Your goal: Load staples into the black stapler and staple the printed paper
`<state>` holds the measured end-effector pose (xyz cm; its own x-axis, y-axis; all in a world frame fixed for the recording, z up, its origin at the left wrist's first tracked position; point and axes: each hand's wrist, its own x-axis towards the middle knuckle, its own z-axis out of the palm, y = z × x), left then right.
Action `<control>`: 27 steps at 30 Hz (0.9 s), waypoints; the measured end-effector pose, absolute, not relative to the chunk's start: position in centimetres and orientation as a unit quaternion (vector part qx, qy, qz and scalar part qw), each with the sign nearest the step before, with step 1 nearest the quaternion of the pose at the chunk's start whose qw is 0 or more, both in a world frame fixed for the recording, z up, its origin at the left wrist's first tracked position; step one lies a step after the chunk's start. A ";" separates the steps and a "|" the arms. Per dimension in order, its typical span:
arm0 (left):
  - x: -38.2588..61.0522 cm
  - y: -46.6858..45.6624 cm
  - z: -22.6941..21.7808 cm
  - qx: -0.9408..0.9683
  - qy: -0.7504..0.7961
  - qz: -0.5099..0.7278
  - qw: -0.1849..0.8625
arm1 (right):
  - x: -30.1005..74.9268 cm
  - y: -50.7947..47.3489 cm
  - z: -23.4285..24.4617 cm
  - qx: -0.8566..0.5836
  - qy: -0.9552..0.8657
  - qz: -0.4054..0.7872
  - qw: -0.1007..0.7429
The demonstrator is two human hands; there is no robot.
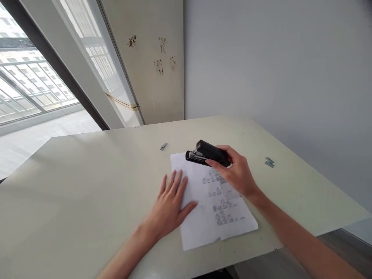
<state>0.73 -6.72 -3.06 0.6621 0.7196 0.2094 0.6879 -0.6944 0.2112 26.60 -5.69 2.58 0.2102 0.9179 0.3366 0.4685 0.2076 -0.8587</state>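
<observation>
A white printed sheet of paper [216, 211] lies on the pale table [87, 182]. My left hand [170, 203] rests flat on the sheet's left edge, fingers stretched out. My right hand [236, 172] is closed around the back of a black stapler [207, 154], which hovers over the sheet's top edge with its jaw slightly apart and pointing left.
A strip of staples [164, 146] lies on the table beyond the paper's upper left corner. Two more staple strips [269, 162] lie to the right. A grey wall stands behind the table; a glass door [95, 66] and balcony are at the left.
</observation>
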 end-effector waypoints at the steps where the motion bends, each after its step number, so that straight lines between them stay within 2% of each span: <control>1: 2.5 -5.8 -3.2 0.906 0.387 0.147 0.082 | 26.3 -5.9 3.0 -0.584 -0.596 0.218 0.506; 5: 8.9 -2.7 -3.6 0.878 0.359 0.226 0.222 | 25.1 -6.2 3.8 -0.560 -0.624 0.213 0.503; 11: 12.8 -0.6 -3.6 0.849 0.340 0.282 0.289 | 24.4 -6.0 4.1 -0.555 -0.629 0.216 0.499; 18: 3.1 -0.1 -1.1 0.770 0.409 0.356 0.336 | 24.4 -4.4 3.0 -0.557 -0.613 0.256 0.498; 22: -2.9 -0.7 -0.1 0.700 0.485 0.391 0.348 | 23.3 -2.9 1.4 -0.534 -0.641 0.308 0.457; 27: -5.1 -1.3 0.0 0.616 0.536 0.420 0.396 | 21.5 -1.3 -1.2 -0.509 -0.680 0.349 0.394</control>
<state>-5.13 -1.28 0.03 0.0735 0.9930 0.0928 0.3272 -0.1119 0.9383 21.51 -1.29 -1.22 -0.1702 0.9687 0.1809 0.4173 0.2372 -0.8773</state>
